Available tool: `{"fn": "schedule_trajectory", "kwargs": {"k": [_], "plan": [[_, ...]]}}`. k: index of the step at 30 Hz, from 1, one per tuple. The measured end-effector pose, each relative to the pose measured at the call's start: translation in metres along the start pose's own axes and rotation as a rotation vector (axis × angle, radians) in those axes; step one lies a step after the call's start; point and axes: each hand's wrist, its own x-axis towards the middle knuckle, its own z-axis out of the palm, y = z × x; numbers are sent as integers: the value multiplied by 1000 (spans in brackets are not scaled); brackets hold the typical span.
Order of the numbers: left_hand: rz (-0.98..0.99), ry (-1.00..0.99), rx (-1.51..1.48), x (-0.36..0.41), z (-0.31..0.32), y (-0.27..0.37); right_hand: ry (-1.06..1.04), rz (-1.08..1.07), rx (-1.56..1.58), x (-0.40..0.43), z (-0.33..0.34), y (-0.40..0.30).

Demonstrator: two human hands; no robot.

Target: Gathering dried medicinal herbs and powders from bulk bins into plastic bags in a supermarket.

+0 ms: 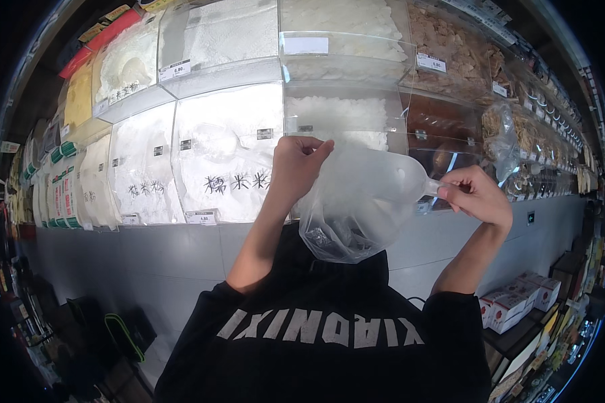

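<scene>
My left hand pinches the rim of a clear plastic bag, which hangs down in front of my chest. Between thumb and fingers of my right hand is the handle of a translucent plastic scoop. The scoop points left, its bowl overlapping the upper part of the bag; its front edge blurs into the film, and I cannot tell how far inside it lies. Whether the scoop carries anything is unclear. Behind both hands stands a clear bin of white granular food.
Left of it, a bin of white powder has another clear scoop inside. Brown dried flakes fill an upper bin on the right. A crumpled plastic bag hangs by the right-hand bins. White cartons sit on a low shelf at lower right.
</scene>
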Motion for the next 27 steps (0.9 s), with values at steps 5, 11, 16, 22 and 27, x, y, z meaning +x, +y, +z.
{"fn": "schedule_trajectory", "kwargs": {"k": [5,11,16,22,27], "plan": [[51,29,-35,-2,3,1,281,-508,-952,19,56,-28],[57,12,-51,-3,13,4,-39,-195,-1294,40,107,-42],[33,54,-62,-24,-8,0,239,-328,-1022,-6,32,-67],[-1,-17,-118,-47,-13,-13,121,196,-371,4,-48,13],[-15,17,-81,-56,-13,-9,-44,454,-385,126,47,126]]}}
